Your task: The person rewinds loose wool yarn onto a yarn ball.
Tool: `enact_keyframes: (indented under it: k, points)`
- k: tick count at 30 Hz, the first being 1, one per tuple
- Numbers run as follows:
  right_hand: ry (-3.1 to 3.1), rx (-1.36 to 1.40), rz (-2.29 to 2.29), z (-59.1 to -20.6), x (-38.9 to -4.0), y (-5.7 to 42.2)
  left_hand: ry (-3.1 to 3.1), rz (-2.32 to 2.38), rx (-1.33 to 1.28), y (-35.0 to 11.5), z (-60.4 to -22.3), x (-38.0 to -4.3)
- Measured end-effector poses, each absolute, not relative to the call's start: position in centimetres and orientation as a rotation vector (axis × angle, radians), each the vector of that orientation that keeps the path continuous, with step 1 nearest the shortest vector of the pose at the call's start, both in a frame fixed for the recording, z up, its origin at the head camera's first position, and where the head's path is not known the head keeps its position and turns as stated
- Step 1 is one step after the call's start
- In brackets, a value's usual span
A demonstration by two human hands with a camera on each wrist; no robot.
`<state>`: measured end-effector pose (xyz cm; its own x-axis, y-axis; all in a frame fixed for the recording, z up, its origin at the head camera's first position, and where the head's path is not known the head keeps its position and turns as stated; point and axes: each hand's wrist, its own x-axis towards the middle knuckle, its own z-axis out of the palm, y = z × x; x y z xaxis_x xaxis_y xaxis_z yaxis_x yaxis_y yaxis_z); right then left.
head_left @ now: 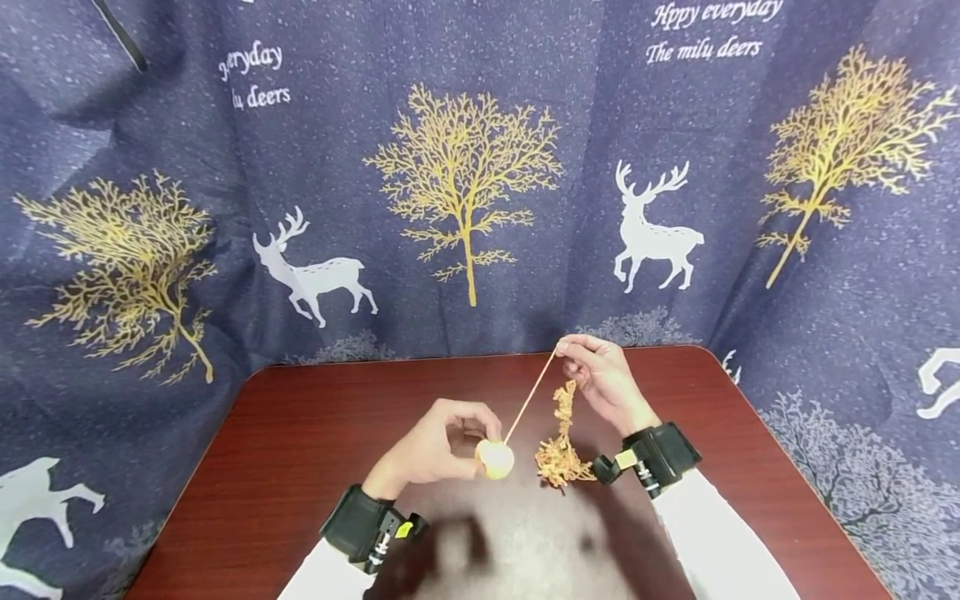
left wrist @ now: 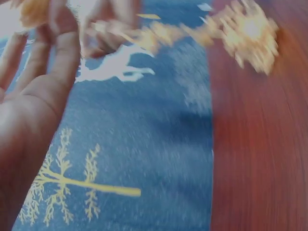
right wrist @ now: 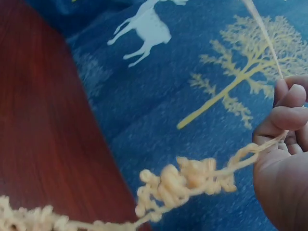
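My left hand (head_left: 429,446) holds a small, pale-orange ball of yarn (head_left: 495,460) between thumb and fingers, above the middle of the table. From the ball, a taut strand (head_left: 531,398) slants up to my right hand (head_left: 606,385), which pinches it between thumb and finger. Below the right hand hangs a loose, knotted yarn tangle (head_left: 558,460). The right wrist view shows the upper part of this tangle (right wrist: 185,180) leaving the curled lower fingers. Part of the ball (left wrist: 34,13) appears at the top of the left wrist view, where the tangle is blurred.
A reddish-brown table (head_left: 300,417) with rounded far corners lies under both hands. Behind it hangs a dark blue curtain (head_left: 510,50) printed with deer and trees. Black wrist straps with cameras (head_left: 663,458) sit on both forearms.
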<state>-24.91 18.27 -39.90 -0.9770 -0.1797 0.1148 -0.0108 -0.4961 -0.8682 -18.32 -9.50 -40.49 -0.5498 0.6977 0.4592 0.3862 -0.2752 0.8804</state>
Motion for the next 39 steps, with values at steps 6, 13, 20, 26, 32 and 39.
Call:
enact_keyframes:
  k: [6, 13, 20, 26, 32, 39]
  points:
    - [1.744, -0.277, -2.418, -42.0, -24.8, 17.6, 1.428, 2.377, 1.282, -8.7, -39.1, -18.8]
    - [2.053, -0.396, -2.063, -43.8, -23.3, 16.6, 1.27, 2.776, 0.876, -8.3, -38.6, -19.3]
    - [2.235, -0.713, -1.736, -43.4, -21.0, 15.8, 1.406, 3.034, 0.399, -8.0, -38.5, -20.5]
    - [2.247, -0.824, -1.696, -42.3, -19.6, 15.5, 2.061, 2.989, 0.218, -8.0, -40.1, -21.7]
    - [2.337, -0.809, -1.721, -41.0, -19.1, 15.7, 2.947, 2.384, 0.387, -8.9, -42.5, -22.3]
    - [2.242, -0.712, -1.952, -39.5, -19.7, 16.9, 3.141, 1.683, 0.783, -9.6, -43.8, -22.0]
